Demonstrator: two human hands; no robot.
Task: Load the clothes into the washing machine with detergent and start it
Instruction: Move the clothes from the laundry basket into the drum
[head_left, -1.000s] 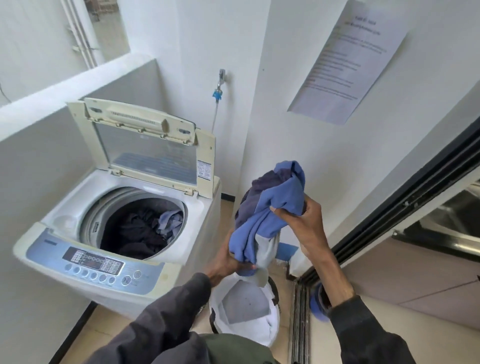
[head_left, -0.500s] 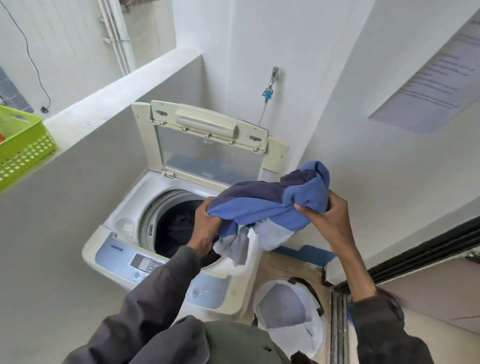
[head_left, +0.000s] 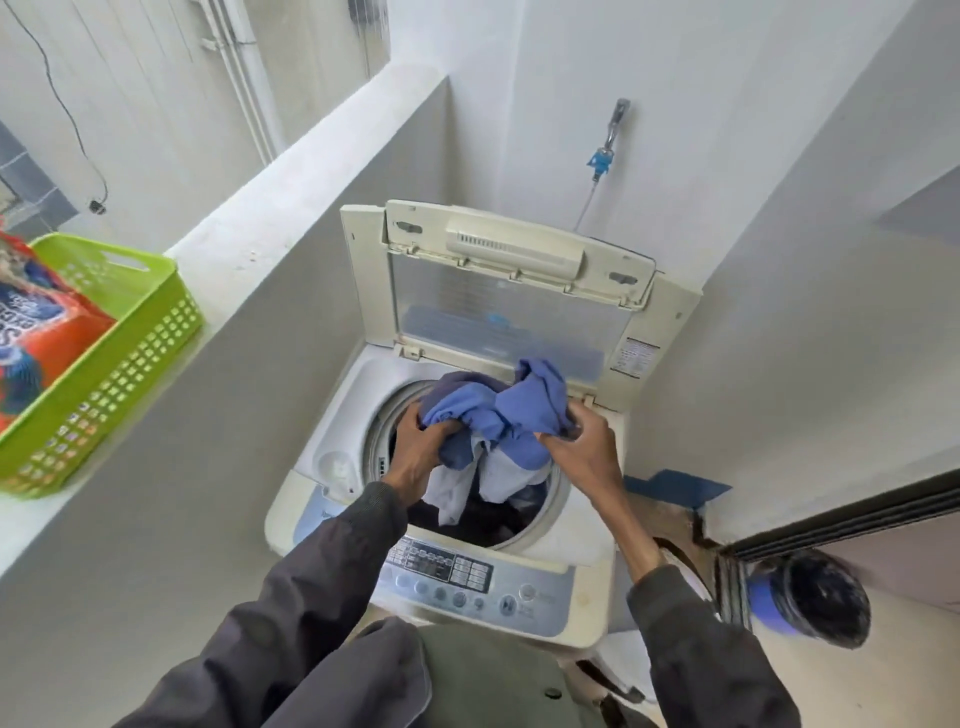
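Note:
A white top-loading washing machine (head_left: 337, 462) stands in the corner with its lid (head_left: 498, 306) raised. Dark clothes (head_left: 488, 519) lie in the drum. A bundle of blue and pale clothes (head_left: 498, 415) hangs right over the drum opening, its pale ends dangling inside. My left hand (head_left: 421, 441) grips the bundle's left side and my right hand (head_left: 582, 452) grips its right side. An orange detergent bag (head_left: 36, 332) lies in a green basket (head_left: 135, 358) on the ledge to the left.
The control panel (head_left: 467, 577) runs along the machine's front edge. A tap with a blue hose fitting (head_left: 602, 156) is on the wall behind. A blue round container (head_left: 810, 597) sits by the sliding door track at the right. A laundry bag (head_left: 680, 571) stands beside the machine.
Both hands have carried the blue bundle from above the laundry bag leftwards and down over the drum. The view has swung left, bringing the green basket and detergent bag into sight.

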